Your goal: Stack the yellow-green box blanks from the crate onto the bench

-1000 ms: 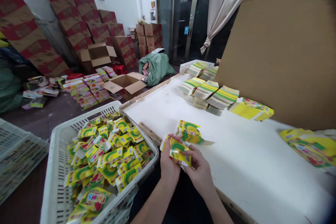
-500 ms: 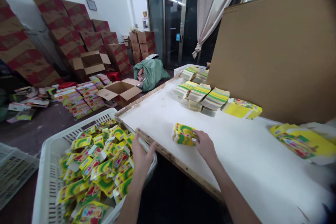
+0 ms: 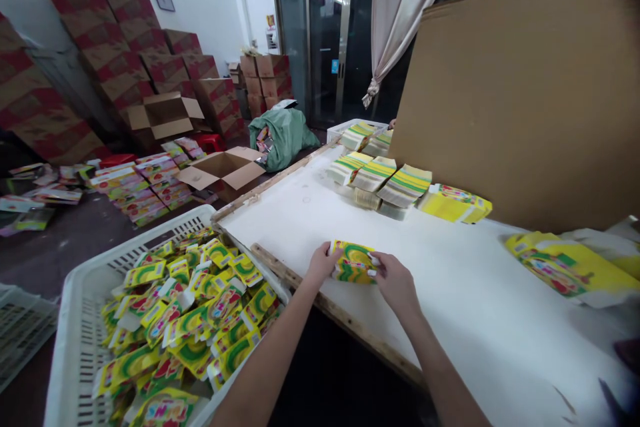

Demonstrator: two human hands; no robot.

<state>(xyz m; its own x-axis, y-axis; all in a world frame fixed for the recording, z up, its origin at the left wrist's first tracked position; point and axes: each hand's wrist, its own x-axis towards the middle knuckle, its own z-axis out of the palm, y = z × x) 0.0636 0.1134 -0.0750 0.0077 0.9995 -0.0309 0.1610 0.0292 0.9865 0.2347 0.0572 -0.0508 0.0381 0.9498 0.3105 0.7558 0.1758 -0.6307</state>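
Observation:
A small stack of yellow and green cartons is between my two hands, over the near edge of the white table. My left hand grips its left end. On its right end, my right hand has thumb and fingers closed. To the left of the table, a white plastic basket holds many loose folded cartons in the same colours.
Flat carton stacks and a yellow bundle lie along a big cardboard sheet. More yellow packaging is at right. Beyond the basket are an open box, a green sack and stacked boxes.
My left hand has moved right, from above the basket's edge to the cartons, and has taken hold of their left end. My right hand still holds the other end.

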